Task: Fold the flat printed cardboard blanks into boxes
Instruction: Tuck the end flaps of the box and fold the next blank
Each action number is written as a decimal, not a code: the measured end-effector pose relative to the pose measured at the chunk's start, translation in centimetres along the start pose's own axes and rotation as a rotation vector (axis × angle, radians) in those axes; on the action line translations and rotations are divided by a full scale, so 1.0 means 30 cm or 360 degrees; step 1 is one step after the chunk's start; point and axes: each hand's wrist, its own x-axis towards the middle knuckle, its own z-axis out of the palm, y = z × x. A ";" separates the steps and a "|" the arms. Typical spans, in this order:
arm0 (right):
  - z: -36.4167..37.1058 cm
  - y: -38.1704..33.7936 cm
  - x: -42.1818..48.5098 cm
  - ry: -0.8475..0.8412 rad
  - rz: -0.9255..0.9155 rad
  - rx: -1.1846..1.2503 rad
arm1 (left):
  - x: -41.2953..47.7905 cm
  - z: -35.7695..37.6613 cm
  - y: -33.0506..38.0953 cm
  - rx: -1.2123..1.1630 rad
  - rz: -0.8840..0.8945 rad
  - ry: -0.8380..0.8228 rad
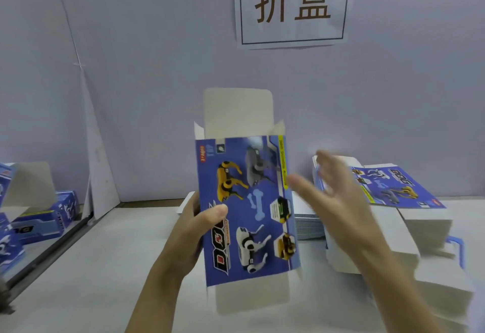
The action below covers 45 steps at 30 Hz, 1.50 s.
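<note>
A blue printed cardboard blank [246, 206] with robot dogs and the word DOG stands upright in front of me, its plain flaps sticking out at top and bottom. My left hand [199, 225] grips its left edge, thumb on the printed face. To the right of the blank is my right hand [333, 193], fingers spread and blurred, holding nothing. A stack of flat blanks [399, 191] lies on the table to the right.
Folded blue boxes [49, 217] stand at the left beyond a metal rail. A white paper sign [292, 4] hangs on the grey wall. More white cardboard stacks [433, 275] and a blue plastic edge [456, 248] fill the right side of the table.
</note>
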 end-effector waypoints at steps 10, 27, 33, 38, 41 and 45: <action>0.058 0.147 -0.002 -0.0486 0.0349 0.0579 | 0.023 0.017 -0.015 -0.0137 -0.0017 0.0061; 0.160 0.208 -0.028 -0.0151 0.0304 0.0402 | 0.012 0.054 -0.007 -0.0043 -0.0176 0.0033; 0.110 0.200 -0.004 -0.0181 0.0237 0.0683 | -0.005 0.010 -0.006 -0.0124 -0.0249 0.0009; 0.095 0.148 -0.008 -0.0347 0.0114 0.0667 | -0.003 0.035 0.004 0.0004 -0.0159 -0.0101; 0.079 0.139 -0.005 -0.0399 0.0177 0.0583 | 0.015 0.038 0.016 0.0145 -0.0035 -0.0017; 0.051 0.151 0.005 -0.0387 0.0274 0.0591 | 0.029 0.042 0.026 0.0252 0.0023 0.0050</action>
